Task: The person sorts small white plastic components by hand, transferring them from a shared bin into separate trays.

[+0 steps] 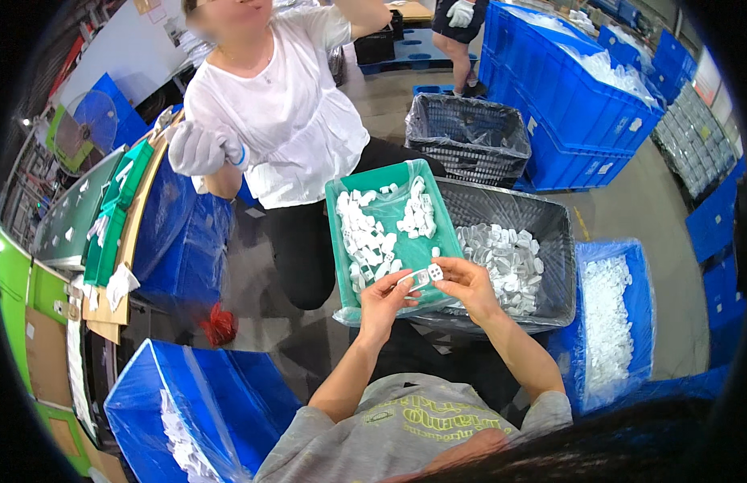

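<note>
Both my hands hold one small white plastic part (425,277) in front of me. My left hand (384,301) grips its left end and my right hand (463,283) pinches its right end. The part hovers over the near edge of a green tray (338,241) lined with clear plastic, which holds several more white parts. The tray rests on the rim of a dark mesh crate (555,241) that also contains a pile of white parts.
A person in a white top and white glove (195,150) sits opposite, left of the tray. Blue bins (168,386) (640,290) of white parts stand at lower left and right. Another dark crate (468,135) and large blue crates (574,113) stand behind.
</note>
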Tool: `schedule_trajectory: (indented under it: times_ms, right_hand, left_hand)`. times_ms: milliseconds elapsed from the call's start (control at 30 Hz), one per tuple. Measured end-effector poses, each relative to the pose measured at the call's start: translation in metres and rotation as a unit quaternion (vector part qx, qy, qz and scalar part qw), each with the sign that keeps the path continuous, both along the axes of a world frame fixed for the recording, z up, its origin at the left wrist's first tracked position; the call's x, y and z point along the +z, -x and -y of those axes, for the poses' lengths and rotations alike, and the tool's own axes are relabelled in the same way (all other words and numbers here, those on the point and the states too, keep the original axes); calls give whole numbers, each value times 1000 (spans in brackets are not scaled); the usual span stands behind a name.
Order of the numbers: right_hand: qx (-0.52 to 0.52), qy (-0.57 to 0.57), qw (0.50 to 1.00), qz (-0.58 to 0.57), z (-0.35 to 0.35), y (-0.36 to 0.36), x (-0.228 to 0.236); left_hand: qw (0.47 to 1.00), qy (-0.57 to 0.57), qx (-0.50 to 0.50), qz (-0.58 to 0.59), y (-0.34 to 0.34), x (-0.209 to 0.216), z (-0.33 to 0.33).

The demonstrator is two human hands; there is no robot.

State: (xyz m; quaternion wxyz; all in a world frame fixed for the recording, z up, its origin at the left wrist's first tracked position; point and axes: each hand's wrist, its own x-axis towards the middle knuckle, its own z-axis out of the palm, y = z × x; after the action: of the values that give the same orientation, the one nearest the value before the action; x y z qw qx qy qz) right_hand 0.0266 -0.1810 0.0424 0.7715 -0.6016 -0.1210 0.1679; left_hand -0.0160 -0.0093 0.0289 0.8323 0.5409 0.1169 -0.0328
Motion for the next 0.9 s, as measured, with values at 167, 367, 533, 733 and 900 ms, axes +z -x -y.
schedule_trajectory:
  times_ms: [167,367,533,733,900]
  right_hand:
    - [-26,-12,1000,-7,1,13,-9]
    - [-42,-59,997,-17,0,17,-20]
    - [-78,-72,994,-36,9,26,-19]
    - [-206,-291,922,-152,30,52,-17]
    - [-270,-307,903,-136,55,82,-16]
  left_hand:
    - [1000,-8,7,-19,6,-3,3]
    - [1000,-25,12,-14,9,-12,2]
    - [999,-25,19,-6,9,-11,10]
    - [999,-38,-5,-15,5,0,33]
    - [998,-42,-46,23,9,10,57]
